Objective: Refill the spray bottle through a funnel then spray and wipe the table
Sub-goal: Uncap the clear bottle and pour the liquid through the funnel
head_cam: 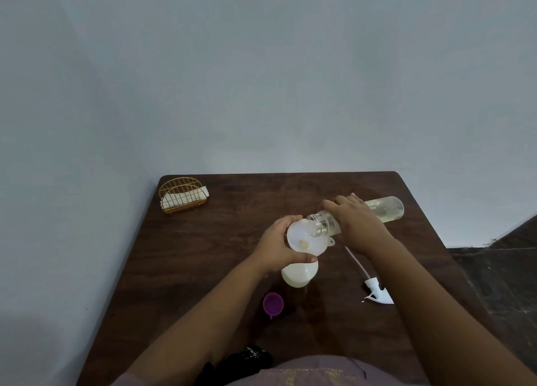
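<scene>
The spray bottle (299, 273) stands upright near the middle of the table (203, 254), a white round body, with the funnel (305, 237) sitting in its neck. The left hand (279, 246) is closed around the rim of the funnel and holds it in place. The right hand (353, 220) grips a clear refill bottle (386, 208) around its middle and tips it almost flat, so that its open mouth rests just over the far edge of the funnel. Pale yellowish liquid lies in the raised end of this bottle. I cannot tell if a stream is already falling; a small pale spot shows in the funnel.

The trigger head (377, 291) with its thin tube lies on the table to the right, apart from the bottle. A purple cap (273, 303) lies open in front of the bottle, near the person. A wire holder (183, 195) with white napkins stands at the far left corner.

I judge that the pouring is in hand, and 2 things could go wrong. The mouth is wide and stays at the rim, so a fast tip could send liquid over the edge onto the table. Also the funnel drains slowly, and too much liquid at once could make it overflow. If the left hand pushes sideways, the light bottle may tilt.
</scene>
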`<state>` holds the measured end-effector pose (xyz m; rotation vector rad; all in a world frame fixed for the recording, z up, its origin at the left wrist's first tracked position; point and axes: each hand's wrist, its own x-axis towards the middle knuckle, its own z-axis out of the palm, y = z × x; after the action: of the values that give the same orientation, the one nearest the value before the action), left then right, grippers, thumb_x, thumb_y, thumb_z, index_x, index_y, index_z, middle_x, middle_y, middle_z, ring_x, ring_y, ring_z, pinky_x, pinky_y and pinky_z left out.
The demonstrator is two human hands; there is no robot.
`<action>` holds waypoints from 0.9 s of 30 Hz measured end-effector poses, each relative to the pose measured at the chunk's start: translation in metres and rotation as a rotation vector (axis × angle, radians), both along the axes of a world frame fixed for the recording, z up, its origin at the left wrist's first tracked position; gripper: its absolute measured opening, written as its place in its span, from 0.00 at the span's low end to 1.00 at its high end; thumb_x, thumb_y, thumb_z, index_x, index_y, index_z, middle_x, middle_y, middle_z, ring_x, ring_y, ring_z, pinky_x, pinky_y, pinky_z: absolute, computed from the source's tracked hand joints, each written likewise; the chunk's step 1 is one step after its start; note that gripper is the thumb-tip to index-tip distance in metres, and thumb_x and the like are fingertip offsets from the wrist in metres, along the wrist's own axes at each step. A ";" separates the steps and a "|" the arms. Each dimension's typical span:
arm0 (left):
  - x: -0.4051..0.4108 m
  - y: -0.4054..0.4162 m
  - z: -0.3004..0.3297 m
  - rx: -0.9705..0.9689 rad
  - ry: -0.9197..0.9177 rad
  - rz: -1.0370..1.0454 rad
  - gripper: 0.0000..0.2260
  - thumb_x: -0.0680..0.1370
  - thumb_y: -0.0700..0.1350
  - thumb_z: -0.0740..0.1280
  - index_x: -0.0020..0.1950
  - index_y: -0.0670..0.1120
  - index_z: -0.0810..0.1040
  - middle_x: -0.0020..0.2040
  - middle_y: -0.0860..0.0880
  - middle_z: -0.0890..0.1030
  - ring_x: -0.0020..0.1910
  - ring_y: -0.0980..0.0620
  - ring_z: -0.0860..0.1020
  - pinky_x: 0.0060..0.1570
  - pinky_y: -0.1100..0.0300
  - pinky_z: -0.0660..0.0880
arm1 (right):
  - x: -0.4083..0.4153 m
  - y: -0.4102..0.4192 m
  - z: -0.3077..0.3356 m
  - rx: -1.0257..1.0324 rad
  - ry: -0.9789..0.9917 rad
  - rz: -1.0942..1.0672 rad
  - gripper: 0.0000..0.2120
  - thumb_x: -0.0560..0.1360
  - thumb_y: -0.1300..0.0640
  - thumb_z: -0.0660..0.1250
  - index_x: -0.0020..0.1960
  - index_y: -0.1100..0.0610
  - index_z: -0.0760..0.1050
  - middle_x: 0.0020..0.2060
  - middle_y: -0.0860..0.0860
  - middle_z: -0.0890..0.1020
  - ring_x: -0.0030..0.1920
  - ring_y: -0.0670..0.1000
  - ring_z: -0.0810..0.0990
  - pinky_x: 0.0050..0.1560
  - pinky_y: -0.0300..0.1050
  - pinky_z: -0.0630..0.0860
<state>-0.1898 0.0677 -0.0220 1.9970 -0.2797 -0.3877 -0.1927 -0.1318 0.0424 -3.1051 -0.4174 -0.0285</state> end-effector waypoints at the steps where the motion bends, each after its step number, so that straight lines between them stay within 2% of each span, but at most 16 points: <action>1: 0.000 0.000 0.000 -0.002 0.003 0.003 0.41 0.60 0.53 0.82 0.69 0.56 0.69 0.65 0.57 0.74 0.61 0.53 0.75 0.59 0.50 0.78 | 0.000 -0.001 0.000 -0.001 0.000 0.003 0.26 0.68 0.54 0.75 0.63 0.49 0.69 0.52 0.50 0.75 0.58 0.53 0.74 0.75 0.50 0.54; 5: -0.003 0.000 0.003 -0.023 0.027 0.010 0.41 0.60 0.51 0.83 0.71 0.54 0.69 0.66 0.56 0.74 0.61 0.54 0.75 0.59 0.52 0.77 | -0.001 0.001 0.003 -0.011 0.009 0.034 0.26 0.70 0.55 0.73 0.64 0.50 0.68 0.53 0.50 0.75 0.59 0.52 0.73 0.74 0.49 0.56; 13: -0.006 0.000 0.003 -0.044 0.056 0.023 0.43 0.58 0.54 0.82 0.70 0.55 0.70 0.65 0.56 0.75 0.61 0.52 0.76 0.60 0.47 0.78 | 0.005 -0.001 -0.002 0.049 0.010 0.082 0.28 0.66 0.53 0.76 0.63 0.49 0.69 0.50 0.49 0.75 0.56 0.52 0.74 0.72 0.50 0.59; 17: -0.006 -0.001 0.006 -0.034 0.062 0.020 0.41 0.60 0.51 0.82 0.71 0.54 0.69 0.66 0.55 0.74 0.62 0.51 0.75 0.61 0.46 0.77 | 0.005 -0.002 0.000 0.036 0.006 0.099 0.26 0.68 0.54 0.75 0.63 0.49 0.69 0.51 0.49 0.75 0.56 0.51 0.73 0.72 0.49 0.61; 27: -0.008 -0.003 0.007 -0.043 0.077 0.043 0.43 0.60 0.50 0.82 0.71 0.53 0.69 0.66 0.55 0.74 0.63 0.52 0.75 0.61 0.46 0.76 | 0.007 -0.003 0.002 -0.005 0.015 0.138 0.27 0.68 0.52 0.75 0.63 0.49 0.68 0.52 0.50 0.75 0.57 0.51 0.73 0.71 0.49 0.61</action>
<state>-0.1976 0.0643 -0.0154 1.9375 -0.1947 -0.4267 -0.1856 -0.1350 0.0447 -3.0705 -0.6306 -0.0037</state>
